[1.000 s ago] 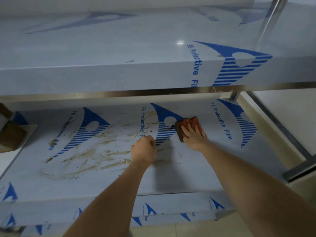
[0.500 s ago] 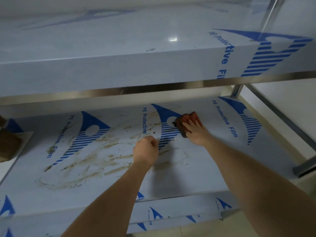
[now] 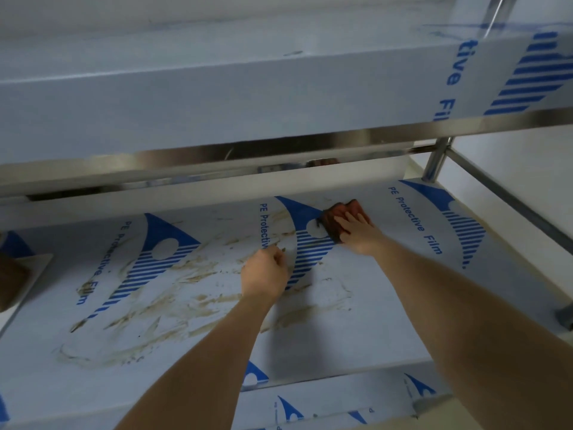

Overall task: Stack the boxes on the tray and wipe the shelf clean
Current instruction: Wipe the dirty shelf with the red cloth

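Note:
The lower shelf (image 3: 387,321) is covered in white film with blue print and is smeared with brown streaks (image 3: 173,293) across its left and middle. My right hand (image 3: 356,232) lies flat with straight fingers on a reddish-brown cloth (image 3: 336,215), pressing it onto the shelf near the back. My left hand (image 3: 265,273) rests on the shelf as a fist, left of the cloth, holding nothing. At the far left edge a brown box (image 3: 11,282) sits on a white tray (image 3: 38,263), mostly cut off.
The upper shelf (image 3: 217,97) overhangs close above the work area, with a steel rim along its front. A steel post (image 3: 435,159) and a rail (image 3: 508,209) stand at the right. The lower shelf's front edge (image 3: 341,405) lies near my elbows.
My right hand has slid the cloth a little farther back and right. The left fist has stayed put. The view has shifted left, so the box and tray sit nearer the frame edge.

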